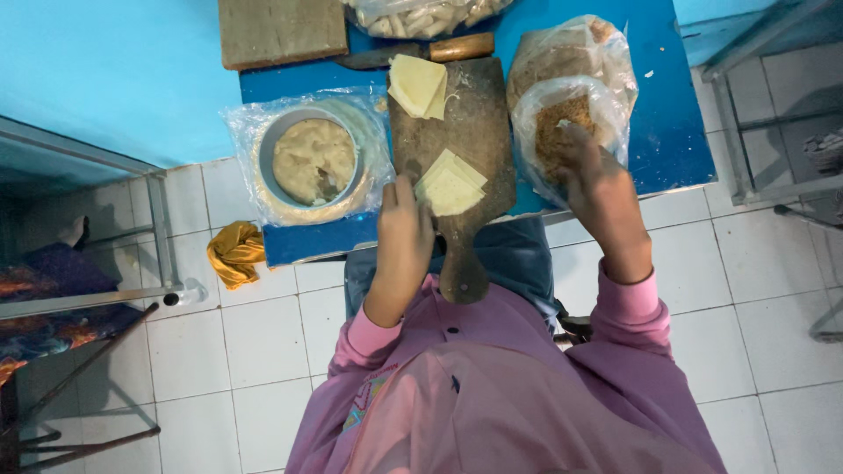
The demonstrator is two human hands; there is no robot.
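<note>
Left hand (pixel 402 230): fingers flat, holding nothing, touching the near stack of pale square dough sheets (pixel 450 184) on the worn wooden paddle board (pixel 470 132).
Right hand (pixel 595 175): fingers dipped into the clear bag of brown crumbs (pixel 553 123); grip hidden.
Farther left: metal bowl of beige filling (pixel 313 161).

Bare board (pixel 474 123) between wrapper stacks (pixel 450 183); bowl (pixel 314 162) left, crumb bag (pixel 562 132) right.

A round metal bowl (pixel 313 161) of pale dough is seen wrapped in clear plastic on the blue table (pixel 667 132). Behind it a flat brown block (pixel 281 31) is laid, and beside that a clear bag of pale sticks (pixel 421 16). A knife with a wooden handle (pixel 461 46) is placed at the table's far side. A yellow cloth (pixel 234 253) is hung at the table's edge above the white tiled floor (pixel 255 342).
</note>
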